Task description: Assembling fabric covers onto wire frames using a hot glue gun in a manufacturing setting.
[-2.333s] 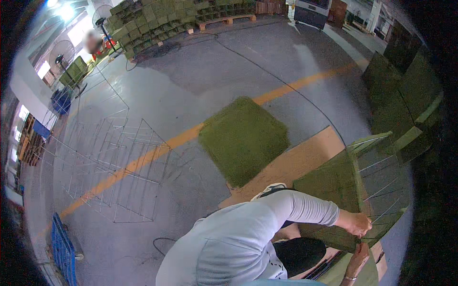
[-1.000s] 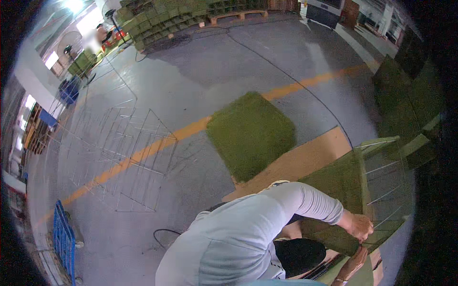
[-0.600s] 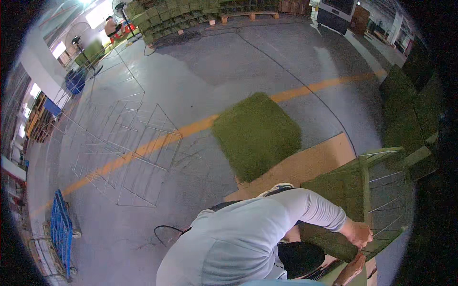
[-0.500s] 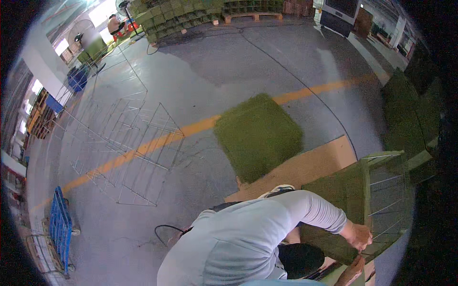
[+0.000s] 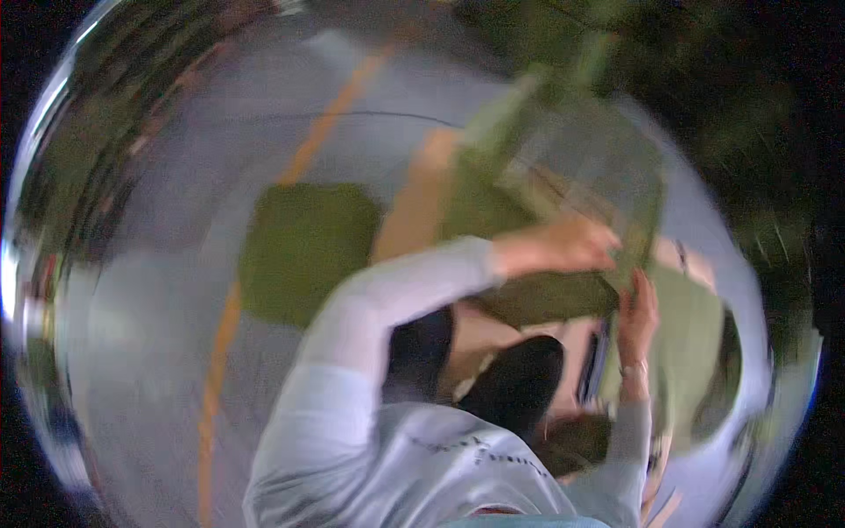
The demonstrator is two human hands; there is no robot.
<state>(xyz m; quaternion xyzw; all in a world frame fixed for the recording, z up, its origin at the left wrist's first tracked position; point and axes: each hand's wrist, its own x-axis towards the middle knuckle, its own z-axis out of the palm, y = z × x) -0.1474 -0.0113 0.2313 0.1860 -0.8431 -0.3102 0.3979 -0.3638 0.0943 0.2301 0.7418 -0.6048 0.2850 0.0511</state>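
A box-like wire frame covered in green material [image 5: 497, 195] stands in front of me, blurred by motion, with an open, see-through side. My left hand [image 5: 568, 245] reaches across to its near right corner. The fingers of that hand are drawn together in a pinch; whatever they hold is too small and smeared to name. Just below and to the right, my right hand [image 5: 640, 317] has its fingers closed on the frame's edge at the same corner. The two hands are close together but apart.
A square green mat [image 5: 308, 251] lies on the grey floor to the left, beside an orange floor line [image 5: 220, 352]. Brown cardboard [image 5: 414, 198] lies under the frame. More green panels [image 5: 682, 343] are at the right. A dark cable [image 5: 387, 113] crosses the floor beyond.
My view has swung round to the right, so the mat now appears further left and the frame nearer the middle. Both hands stay at the frame's corner, and my left hand has lifted slightly from it.
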